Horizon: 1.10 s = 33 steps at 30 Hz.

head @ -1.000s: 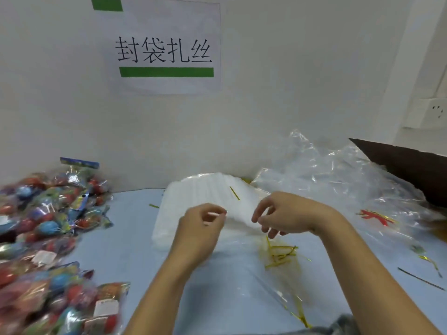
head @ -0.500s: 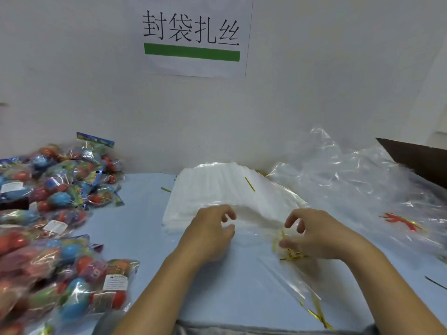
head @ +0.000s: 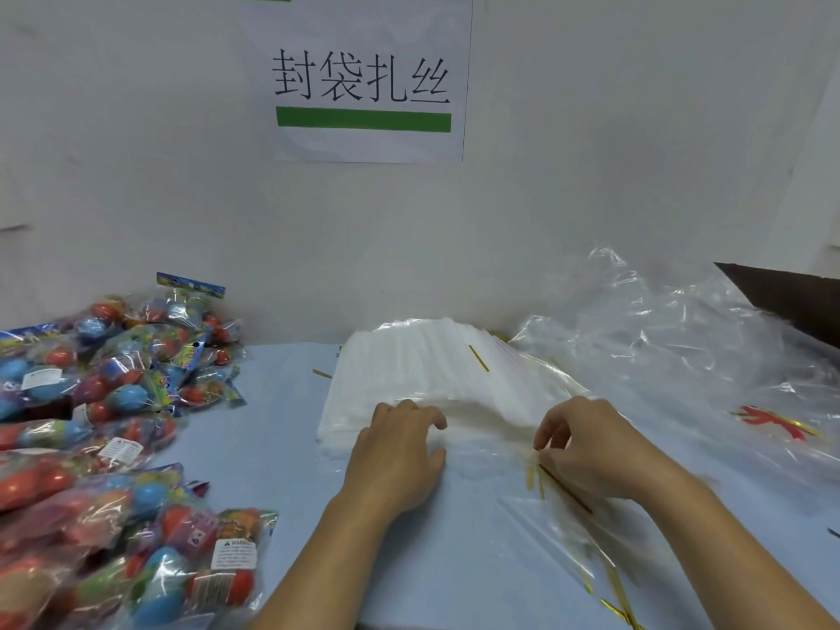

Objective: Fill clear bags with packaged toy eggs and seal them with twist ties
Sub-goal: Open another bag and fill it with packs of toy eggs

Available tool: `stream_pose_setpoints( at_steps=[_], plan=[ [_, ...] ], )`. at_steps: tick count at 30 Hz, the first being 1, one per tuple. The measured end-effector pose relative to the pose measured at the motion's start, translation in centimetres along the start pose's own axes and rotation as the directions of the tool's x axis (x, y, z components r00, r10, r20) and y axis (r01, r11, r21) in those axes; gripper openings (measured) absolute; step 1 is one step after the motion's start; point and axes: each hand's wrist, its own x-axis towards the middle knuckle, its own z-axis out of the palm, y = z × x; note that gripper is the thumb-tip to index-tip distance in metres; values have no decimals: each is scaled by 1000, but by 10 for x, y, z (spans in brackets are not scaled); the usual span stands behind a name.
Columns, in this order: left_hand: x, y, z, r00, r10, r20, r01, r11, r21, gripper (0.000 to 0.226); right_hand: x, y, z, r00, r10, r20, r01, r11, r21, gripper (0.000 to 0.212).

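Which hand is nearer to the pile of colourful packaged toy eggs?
Left. The left hand rests on the white stack of clear bags, just right of the pile of packaged toy eggs. The right hand lies farther right, pinching a gold twist tie.

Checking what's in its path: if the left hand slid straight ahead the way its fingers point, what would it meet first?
Probably the stack of clear bags: the left hand already has its fingertips at the near edge, though depth is unclear.

Two hands (head: pixel 395 452), one stack of clear bags (head: pixel 418 366), one wall sign (head: pixel 368 79).
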Motion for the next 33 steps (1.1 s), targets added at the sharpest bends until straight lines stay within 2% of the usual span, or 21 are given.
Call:
stream_pose_setpoints(
  at_steps=[4, 6, 8, 10, 13, 15, 19, 21, 22, 24, 26, 29, 33],
  plan=[
    [3, -2, -2, 989, -41, -144, 25, 994, -109, 18, 13, -26, -2, 975, -8, -223, 35, 993, 117, 7],
    [5, -6, -6, 968, -71, -241, 37, 989, -143, 22, 23, -42, 5, 967, -29, -254, 61, 991, 121, 26],
    [8, -15, -10, 948, -118, -294, 72, 984, -162, 38, 28, -53, 19, 983, -40, -179, 58, 994, 94, 50],
    [10, -27, -12, 957, -178, -229, 147, 979, -143, 57, 27, -56, 35, 991, -43, -126, 50, 997, 51, 56],
    [8, -36, -13, 964, -266, -7, 266, 963, -39, 66, 26, -48, 47, 977, -92, -191, 81, 995, -62, 49],
    [7, -37, -12, 963, -269, 27, 268, 963, 31, 63, 27, -42, 47, 961, -109, -254, 118, 993, 22, 43],
    [5, -37, -14, 964, -266, -24, 267, 964, 21, 56, 30, -35, 39, 937, -75, -340, 200, 915, 350, 35],
    [4, -37, -15, 962, -270, -24, 270, 963, 3, 54, 34, -24, 29, 913, 25, -407, 145, 913, 381, 35],
    [4, -36, -15, 962, -272, -24, 272, 962, 1, 54, 35, -16, 24, 915, 82, -396, 71, 931, 359, 39],
    [4, -34, -14, 962, -273, -24, 273, 962, 17, 54, 36, 3, 16, 937, 218, -274, -145, 954, 264, 47],
    [5, -33, -14, 962, -272, -25, 273, 961, 36, 54, 34, 15, 15, 933, 319, -166, -291, 941, 171, 47],
    [5, -31, -14, 962, -272, -23, 273, 960, 57, 53, 33, 15, 16, 913, 329, -241, -285, 938, 198, 26],
    [5, -28, -13, 961, -277, -24, 278, 958, 71, 53, 35, 8, 15, 883, 338, -326, -242, 922, 301, 23]
  ],
)
